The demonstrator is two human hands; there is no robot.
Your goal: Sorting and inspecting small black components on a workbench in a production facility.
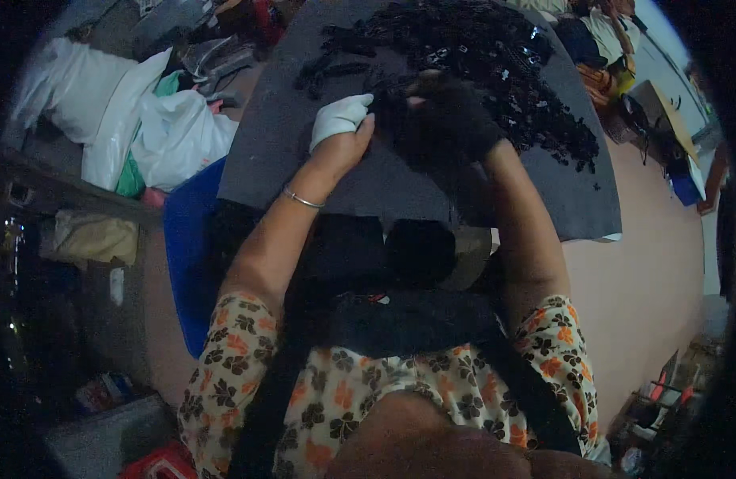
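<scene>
My left hand point(340, 120) wears a white glove and a thin metal bangle on the wrist. My right hand point(448, 120) wears a black glove. Both hands meet over a dark grey mat point(304, 160), with fingers closed on a small black part point(396, 100) held between them. A large heap of small black parts point(496, 56) lies on the mat just beyond my hands. The held part is dark against the black glove, so its shape is hard to make out.
White and green plastic bags point(144, 120) are piled at the left. A blue surface point(188, 239) sticks out under the mat's left edge. A pinkish table top point(647, 263) extends right. Dark objects sit in my lap point(416, 255). Clutter lies at the far right point(663, 120).
</scene>
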